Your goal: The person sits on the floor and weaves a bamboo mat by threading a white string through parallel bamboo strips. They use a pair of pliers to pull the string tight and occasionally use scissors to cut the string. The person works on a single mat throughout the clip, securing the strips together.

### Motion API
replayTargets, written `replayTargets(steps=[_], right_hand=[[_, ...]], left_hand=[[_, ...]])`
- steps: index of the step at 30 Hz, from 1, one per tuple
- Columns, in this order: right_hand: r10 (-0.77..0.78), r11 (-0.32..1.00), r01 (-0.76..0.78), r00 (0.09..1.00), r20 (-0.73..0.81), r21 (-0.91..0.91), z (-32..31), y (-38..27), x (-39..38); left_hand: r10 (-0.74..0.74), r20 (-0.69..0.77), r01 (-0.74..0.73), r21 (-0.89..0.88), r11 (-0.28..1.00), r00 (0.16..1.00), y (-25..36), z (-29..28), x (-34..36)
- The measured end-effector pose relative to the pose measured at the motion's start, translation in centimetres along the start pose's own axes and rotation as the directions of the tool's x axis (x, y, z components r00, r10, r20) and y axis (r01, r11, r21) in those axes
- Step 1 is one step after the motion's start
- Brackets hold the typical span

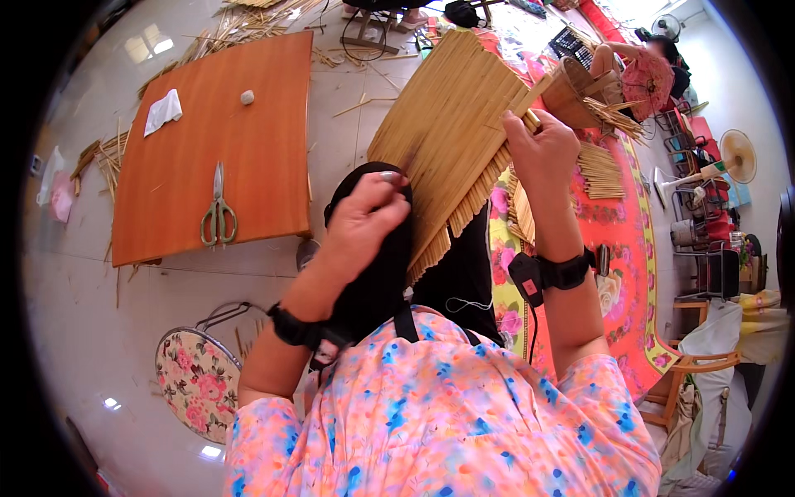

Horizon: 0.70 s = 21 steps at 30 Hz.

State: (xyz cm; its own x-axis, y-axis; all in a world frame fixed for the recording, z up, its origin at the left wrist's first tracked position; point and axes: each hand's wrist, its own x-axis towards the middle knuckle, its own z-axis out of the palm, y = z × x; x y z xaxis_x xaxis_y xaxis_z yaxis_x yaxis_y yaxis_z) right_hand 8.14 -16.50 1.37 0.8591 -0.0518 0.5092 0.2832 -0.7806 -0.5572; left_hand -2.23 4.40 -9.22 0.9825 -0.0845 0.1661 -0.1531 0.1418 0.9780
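Observation:
A flat panel of pale straw strips [451,108], laid side by side with a darker patch near one edge, slants across my lap over black cloth. My right hand [542,153] is closed on the upper right edge of this panel, with a strip end showing by the thumb. Beside the panel's lower left edge, over my black-covered knee, my left hand [364,219] has its fingers curled in a pinch. A small silvery piece [389,176] shows on one of its fingers. Whatever sits between those fingertips is too small to make out.
An orange-brown board table [277,141] at left bears green-handled scissors [219,219], a white cloth [164,112] and a small pale ball [247,98]. A flowered stool [199,377] stands below. At right are straw bundles [600,170], a basket [571,91], a fan [735,157] and another person [646,79].

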Motion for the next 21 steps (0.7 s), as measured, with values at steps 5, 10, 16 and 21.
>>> replayTargets(steps=[5, 10, 16, 21], right_hand=[[-0.037, 0.999, 0.037, 0.999, 0.008, 0.038, 0.8, -0.4, 0.1], [-0.068, 0.997, 0.068, 0.998, 0.000, 0.022, 1.1, -0.2, 0.2], [-0.021, 0.998, 0.019, 0.999, 0.029, 0.063, 0.9, -0.4, 0.2], [-0.051, 0.998, 0.050, 0.999, 0.016, 0.046, 0.9, -1.1, -0.1]], left_hand=[[0.209, -0.038, -0.199, 0.188, 0.962, 0.977, -1.8, 5.8, 2.6], [0.285, -0.133, -0.247, 0.245, 0.938, 0.949, -1.6, 7.7, 3.3], [0.371, -0.164, -0.315, 0.289, 0.904, 0.914, -0.6, 8.4, 3.9], [0.383, -0.185, -0.310, 0.329, 0.892, 0.905, 0.4, 8.6, 4.1]])
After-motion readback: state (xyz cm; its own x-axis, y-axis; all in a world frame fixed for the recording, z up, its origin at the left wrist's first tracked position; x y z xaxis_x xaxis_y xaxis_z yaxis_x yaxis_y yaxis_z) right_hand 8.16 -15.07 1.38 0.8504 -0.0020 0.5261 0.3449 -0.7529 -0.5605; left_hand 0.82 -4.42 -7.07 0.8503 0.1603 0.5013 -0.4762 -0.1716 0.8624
